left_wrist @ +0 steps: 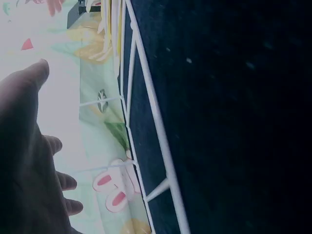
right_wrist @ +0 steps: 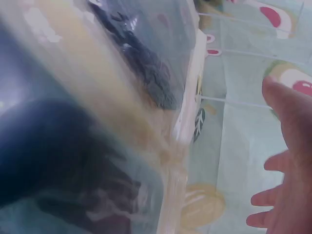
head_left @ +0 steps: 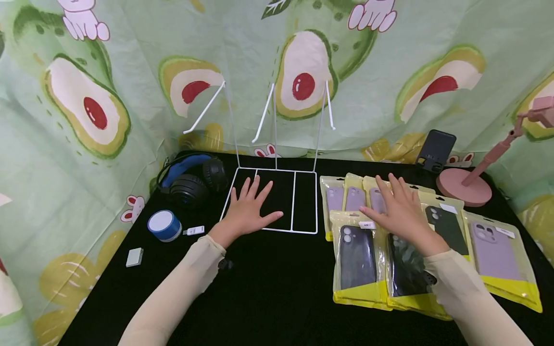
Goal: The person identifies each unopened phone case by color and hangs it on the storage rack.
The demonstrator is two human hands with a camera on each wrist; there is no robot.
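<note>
My left hand (head_left: 245,211) is spread with fingers apart over the front left part of a white wire rack (head_left: 305,233); nothing is in it. The rack has a flat base and three upright rods with hooks angled forward. On the right, my right hand (head_left: 402,211) hovers with spread fingers over several packaged phone cases, holding nothing. Beneath its forearm lies a black case pack (head_left: 407,274); beside it are a dark grey case pack (head_left: 357,259) and a purple case pack (head_left: 495,250). The right wrist view shows the clear packaging (right_wrist: 122,117) close up.
Black-and-blue headphones (head_left: 190,185) sit left of the rack. Nearer are a blue-and-white round container (head_left: 164,226), a white USB stick (head_left: 195,230) and a small white square item (head_left: 134,257). At the back right stand a dark phone (head_left: 436,150) and a pink stand (head_left: 465,186). An avocado-print curtain (head_left: 259,48) hangs behind.
</note>
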